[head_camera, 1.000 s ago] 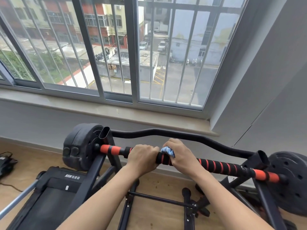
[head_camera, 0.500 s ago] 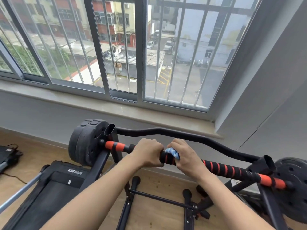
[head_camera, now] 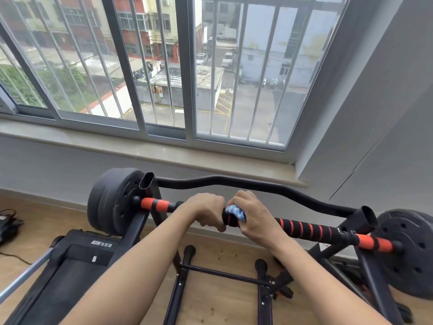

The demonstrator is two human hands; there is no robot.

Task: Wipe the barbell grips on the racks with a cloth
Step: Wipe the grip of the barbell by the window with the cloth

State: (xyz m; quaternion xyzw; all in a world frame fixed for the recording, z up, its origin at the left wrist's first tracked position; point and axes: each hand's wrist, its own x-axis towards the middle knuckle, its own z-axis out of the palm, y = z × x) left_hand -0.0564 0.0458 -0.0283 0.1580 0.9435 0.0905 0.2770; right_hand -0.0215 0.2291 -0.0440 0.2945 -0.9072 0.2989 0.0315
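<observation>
Barbell with a black foam grip banded in orange-red (head_camera: 304,229) lies across the two uprights of a black metal rack (head_camera: 362,218), sloping from upper left down to the right below a barred window (head_camera: 187,66). The left hand (head_camera: 206,212) is curled over the grip near its middle, fingers wrapped down around the bar. Just beside it, the right hand (head_camera: 256,219) is closed around a small crumpled blue-and-white cloth (head_camera: 235,212) and holds it against the grip. Only a bunched part of the cloth shows, between the two hands.

Round black weight plates sit at both ends of the barbell: a thick stack at the left (head_camera: 112,202) and a plate at the right (head_camera: 407,252). A curved black bar (head_camera: 234,182) runs behind the barbell, from one upright towards the other. A black treadmill (head_camera: 77,254) stands at the lower left on the wooden floor (head_camera: 218,296), close against the rack's left leg. A grey window sill (head_camera: 164,153) runs along the wall above the equipment.
</observation>
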